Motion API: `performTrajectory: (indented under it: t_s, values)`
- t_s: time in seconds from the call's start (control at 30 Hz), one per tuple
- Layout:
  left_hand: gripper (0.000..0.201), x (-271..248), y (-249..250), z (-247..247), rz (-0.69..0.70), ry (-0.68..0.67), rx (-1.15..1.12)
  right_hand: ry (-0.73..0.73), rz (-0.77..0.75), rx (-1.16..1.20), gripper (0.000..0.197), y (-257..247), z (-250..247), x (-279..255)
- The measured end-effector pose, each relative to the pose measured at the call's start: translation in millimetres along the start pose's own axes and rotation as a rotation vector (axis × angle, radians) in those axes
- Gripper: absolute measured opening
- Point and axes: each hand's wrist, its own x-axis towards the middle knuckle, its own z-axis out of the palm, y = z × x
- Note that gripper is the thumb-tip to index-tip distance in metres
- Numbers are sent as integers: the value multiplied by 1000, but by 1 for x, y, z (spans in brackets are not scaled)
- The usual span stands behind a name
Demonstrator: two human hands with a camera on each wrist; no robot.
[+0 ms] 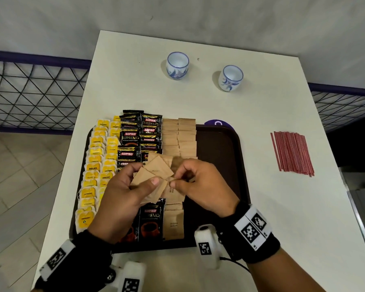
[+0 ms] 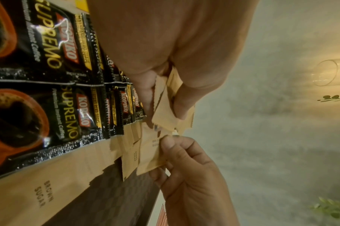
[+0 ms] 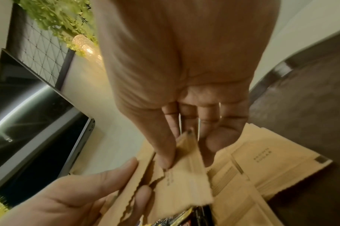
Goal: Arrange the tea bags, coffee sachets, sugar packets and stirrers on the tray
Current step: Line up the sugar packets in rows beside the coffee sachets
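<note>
**Q:** Head view, which step is this?

**A:** Sugar. Left hand [image 1: 122, 192] grips a fan of sugar packets [image 1: 156, 169] over the tray [image 1: 219, 157]; right hand [image 1: 200, 184] pinches one off it. Tea bags [image 1: 97, 165] sit at 9 o'clock, coffee sachets [image 1: 139, 140] mid-tray.

**Q:** Next?

**A:** Probably lay it in the sugar column. Stirrers [image 1: 292, 153] wait on the surface at 3 o'clock.

tray [image 1: 219, 165] right side bare, stirrers [image 1: 292, 153] apart, cups [image 1: 177, 65] seemingly far

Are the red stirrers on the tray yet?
No, the red stirrers lie in a bunch on the table, right of the tray.
</note>
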Motion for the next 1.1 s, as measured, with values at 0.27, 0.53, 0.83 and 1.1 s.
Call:
performTrajectory:
  t_s: [0.27,0.53,0.83,1.1]
  values:
    - [33,2,3,-3,21,9,6,46,87,20,13,11,-16,-5]
    - [33,-3,0,-14,13,12,26,213,462,235,7,46,-46,-8]
    - [32,-9,-8,-17,-25,6,46,183,530,260,6,42,-29,0]
    - [34,-10,-10,-16,-37,7,29,226,517,37,7,40,-18,6]
